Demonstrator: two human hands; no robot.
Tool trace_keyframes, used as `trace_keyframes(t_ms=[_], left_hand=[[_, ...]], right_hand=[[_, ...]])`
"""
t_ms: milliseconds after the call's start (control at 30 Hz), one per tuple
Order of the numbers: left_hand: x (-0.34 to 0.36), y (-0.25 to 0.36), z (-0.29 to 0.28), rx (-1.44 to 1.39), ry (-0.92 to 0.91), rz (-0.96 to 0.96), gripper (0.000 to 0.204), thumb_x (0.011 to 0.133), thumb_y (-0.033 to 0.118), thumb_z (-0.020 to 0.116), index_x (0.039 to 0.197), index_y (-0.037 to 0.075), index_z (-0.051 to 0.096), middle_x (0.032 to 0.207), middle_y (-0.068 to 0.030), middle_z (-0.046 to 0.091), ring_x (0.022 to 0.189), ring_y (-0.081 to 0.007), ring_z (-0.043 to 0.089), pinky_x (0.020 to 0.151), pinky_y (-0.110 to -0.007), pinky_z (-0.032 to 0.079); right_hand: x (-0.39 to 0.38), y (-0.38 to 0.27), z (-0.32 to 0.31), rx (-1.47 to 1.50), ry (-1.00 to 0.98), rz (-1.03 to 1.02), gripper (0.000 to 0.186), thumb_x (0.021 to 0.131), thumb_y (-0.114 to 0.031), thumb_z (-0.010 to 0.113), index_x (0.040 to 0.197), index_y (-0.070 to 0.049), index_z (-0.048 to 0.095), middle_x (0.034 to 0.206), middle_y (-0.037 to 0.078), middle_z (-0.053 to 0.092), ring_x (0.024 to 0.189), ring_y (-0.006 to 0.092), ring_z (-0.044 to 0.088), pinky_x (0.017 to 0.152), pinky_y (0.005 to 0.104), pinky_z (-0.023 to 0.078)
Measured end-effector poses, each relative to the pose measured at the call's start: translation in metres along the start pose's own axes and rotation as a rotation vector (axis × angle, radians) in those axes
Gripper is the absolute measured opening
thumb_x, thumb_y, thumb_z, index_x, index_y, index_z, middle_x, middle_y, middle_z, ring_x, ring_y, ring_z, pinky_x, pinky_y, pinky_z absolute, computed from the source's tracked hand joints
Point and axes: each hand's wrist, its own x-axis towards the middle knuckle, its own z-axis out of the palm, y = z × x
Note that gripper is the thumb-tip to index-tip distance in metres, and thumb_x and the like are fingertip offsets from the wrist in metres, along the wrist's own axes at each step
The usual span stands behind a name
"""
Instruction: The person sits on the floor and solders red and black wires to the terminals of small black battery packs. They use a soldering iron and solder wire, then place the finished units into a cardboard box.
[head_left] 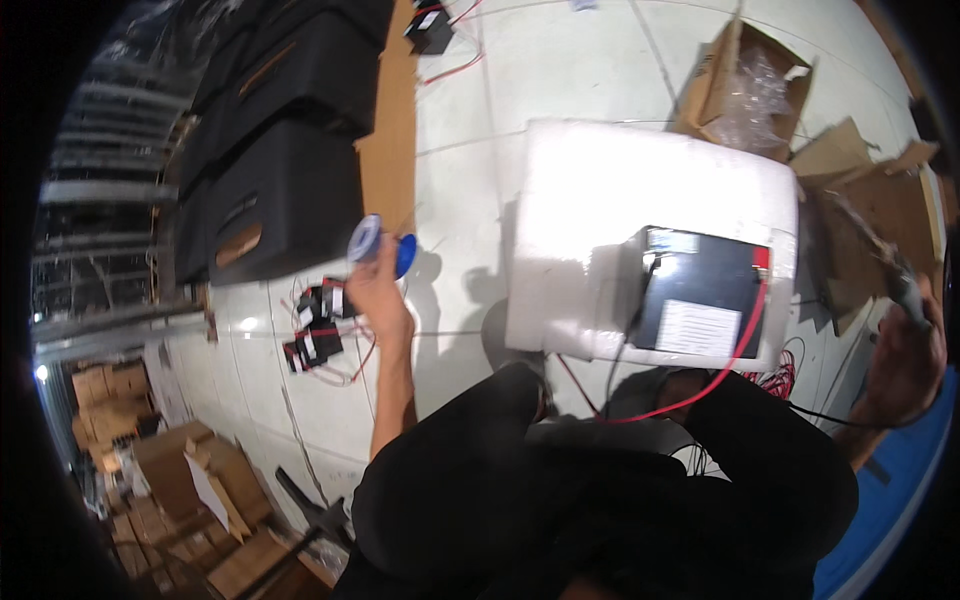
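Note:
My left hand (377, 300) is raised over the floor on the left, its fingers closed around a blue spool (404, 257) with a pale label on its end. Far to the right, my right hand (905, 355) grips a slim greyish tool with a black cord, apparently a soldering iron (905, 293). Between my hands, a black battery (690, 290) with a white label and a red terminal corner lies on a white foam block (580, 230). A red wire (745, 335) and a black wire (622, 350) run from it toward my knees.
Black moulded cases (290, 195) stand on cardboard (388, 150) at the left. Small black batteries (318, 335) with red wires lie beside them. Open cardboard boxes (700, 85) sit at the far right. Brown cartons (175, 455) are stacked at the lower left.

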Motion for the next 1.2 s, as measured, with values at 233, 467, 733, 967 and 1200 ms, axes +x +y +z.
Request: trace_keyframes(t_ms=[233,467,733,967,1200], left_hand=[[-0.044,0.159,0.091,0.178,-0.373,0.241,0.025,0.072,0.001,0.084,0.094,-0.002,0.071,0.088,-0.0001,0.071,0.081,-0.0073,0.062,0.078,-0.025,0.05],[-0.045,0.153,0.097,0.292,-0.51,0.389,0.012,0.07,-0.002,0.073,0.081,-0.003,0.068,0.071,-0.0038,0.065,0.067,-0.0075,0.057,0.064,-0.024,0.045],[-0.051,0.162,0.098,0.296,-0.584,0.48,0.017,0.071,-0.004,0.072,0.086,-0.007,0.066,0.081,-0.0096,0.067,0.072,-0.0109,0.061,0.067,-0.025,0.047],[-0.052,0.164,0.096,0.3,-0.606,0.484,0.021,0.07,-0.008,0.069,0.091,-0.01,0.066,0.091,-0.0129,0.07,0.078,-0.0141,0.063,0.073,-0.026,0.049],[-0.052,0.165,0.102,0.302,-0.611,0.544,0.014,0.072,-0.007,0.071,0.086,-0.006,0.069,0.083,-0.0084,0.07,0.078,-0.0126,0.063,0.074,-0.026,0.049]], right_hand=[[0.014,-0.019,0.068,-0.027,-0.229,0.115,0.039,0.086,-0.032,0.062,0.102,0.002,0.071,0.085,0.018,0.061,0.06,0.0148,0.056,0.051,0.0254,0.044],[0.023,-0.037,0.096,-0.194,-0.313,0.234,0.038,0.07,-0.021,0.062,0.093,0.004,0.076,0.08,0.02,0.068,0.071,0.0226,0.066,0.063,0.0303,0.048],[0.023,-0.033,0.101,-0.176,-0.322,0.231,0.037,0.073,-0.023,0.064,0.094,0.004,0.076,0.079,0.018,0.068,0.07,0.0212,0.064,0.061,0.0291,0.046],[0.024,-0.033,0.103,-0.213,-0.345,0.222,0.038,0.072,-0.023,0.064,0.095,0.004,0.077,0.079,0.018,0.068,0.069,0.0206,0.064,0.06,0.029,0.046],[0.024,-0.032,0.103,-0.209,-0.355,0.205,0.038,0.071,-0.023,0.063,0.094,0.004,0.076,0.079,0.018,0.068,0.069,0.0211,0.064,0.061,0.029,0.047]])
